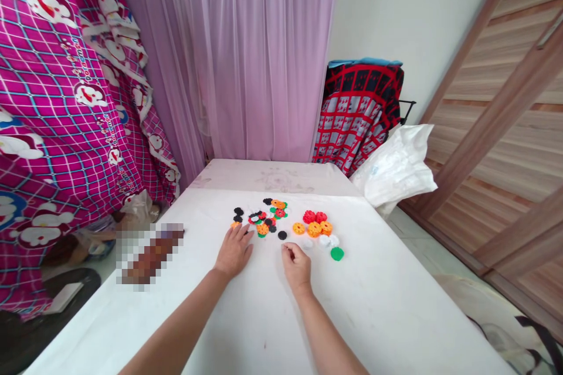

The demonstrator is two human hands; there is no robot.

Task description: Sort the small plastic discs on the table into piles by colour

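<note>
Small notched plastic discs in several colours lie on the white-covered table (pixel 352 304). My left hand (pixel 234 250) rests at the near left of a mixed pile (pixel 263 227), its fingers stretched out and lying low over an orange disc (pixel 236 225) and a black piece. To the right, my right hand (pixel 297 263) is closed, thumb and fingers curled together; what they hold, if anything, is hidden. A single black disc (pixel 282 235) lies just beyond its fingertips. Further right are red discs (pixel 309 217), orange discs (pixel 314 229), white discs (pixel 324 240) and a green disc (pixel 337 254), grouped by colour.
A blurred-out brownish object (pixel 152 255) lies near the table's left edge. A white bag (pixel 393 167) leans at the far right corner. Purple curtains (pixel 264 58) hang behind, a pink patterned cloth (pixel 79 99) on the left, and wooden doors (pixel 497 129) stand on the right.
</note>
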